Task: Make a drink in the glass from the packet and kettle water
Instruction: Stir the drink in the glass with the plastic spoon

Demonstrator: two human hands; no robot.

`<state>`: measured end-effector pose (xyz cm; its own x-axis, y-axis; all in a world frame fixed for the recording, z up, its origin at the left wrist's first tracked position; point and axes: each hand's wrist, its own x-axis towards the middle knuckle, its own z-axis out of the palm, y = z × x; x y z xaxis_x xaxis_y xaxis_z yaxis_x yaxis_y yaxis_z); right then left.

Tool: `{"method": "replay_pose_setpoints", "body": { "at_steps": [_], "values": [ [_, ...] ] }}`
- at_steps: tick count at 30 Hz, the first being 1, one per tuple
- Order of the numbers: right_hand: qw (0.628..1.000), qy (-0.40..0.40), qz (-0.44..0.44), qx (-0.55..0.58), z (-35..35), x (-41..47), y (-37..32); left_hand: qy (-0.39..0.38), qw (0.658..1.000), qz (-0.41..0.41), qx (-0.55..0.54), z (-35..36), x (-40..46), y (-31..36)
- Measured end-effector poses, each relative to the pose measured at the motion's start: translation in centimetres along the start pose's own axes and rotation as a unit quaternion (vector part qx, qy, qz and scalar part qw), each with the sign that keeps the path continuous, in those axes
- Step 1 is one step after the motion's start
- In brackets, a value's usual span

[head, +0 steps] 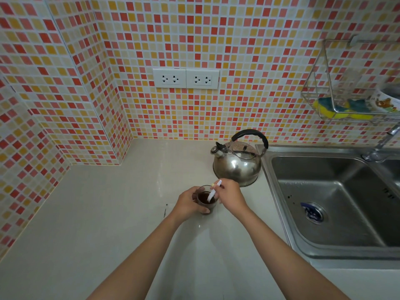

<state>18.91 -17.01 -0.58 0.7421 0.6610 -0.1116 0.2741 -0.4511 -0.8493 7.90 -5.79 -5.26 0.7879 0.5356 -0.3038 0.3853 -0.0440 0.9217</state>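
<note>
A small clear glass (206,204) of dark brown liquid stands on the pale counter (108,213). My left hand (187,203) wraps around its left side. My right hand (230,194) pinches a thin white stick (213,192), perhaps a spoon or the rolled packet, whose lower end dips into the liquid. Just behind my right hand sits a shiny steel kettle (238,163) with a black handle, its lid on and its spout pointing left.
A steel sink (331,204) with a blue scrap in its drain lies to the right, its tap (383,146) at the back. A wire rack (350,100) with sponges hangs above it. Two wall sockets (186,78) sit on the tiled wall.
</note>
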Motion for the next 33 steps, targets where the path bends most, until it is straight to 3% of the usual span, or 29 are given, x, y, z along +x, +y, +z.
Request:
{"method": "replay_pose_setpoints", "body": {
  "at_steps": [4, 8, 14, 20, 33],
  "values": [
    [0.998, 0.036, -0.006, 0.060, -0.5, -0.1, -1.2, 0.002, 1.000, -0.003, 0.001, 0.0, 0.0, 0.1],
    [0.995, 0.057, -0.076, 0.015, -0.8, -0.3, -1.7, 0.007, 1.000, -0.001, -0.003, 0.0, -0.1, 0.0],
    [0.988, -0.031, -0.142, -0.050, -0.4, -0.4, -0.3, 0.007, 1.000, 0.001, 0.000, -0.1, 0.0, -0.1],
    [0.999, -0.002, -0.042, -0.021, -0.5, 0.0, 0.8, 0.008, 1.000, 0.002, 0.003, 0.0, 0.0, -0.1],
    [0.996, -0.056, -0.069, 0.003, 0.1, -0.7, -0.1, 0.011, 1.000, 0.006, 0.018, -0.1, 0.0, -0.1]
  ]
}}
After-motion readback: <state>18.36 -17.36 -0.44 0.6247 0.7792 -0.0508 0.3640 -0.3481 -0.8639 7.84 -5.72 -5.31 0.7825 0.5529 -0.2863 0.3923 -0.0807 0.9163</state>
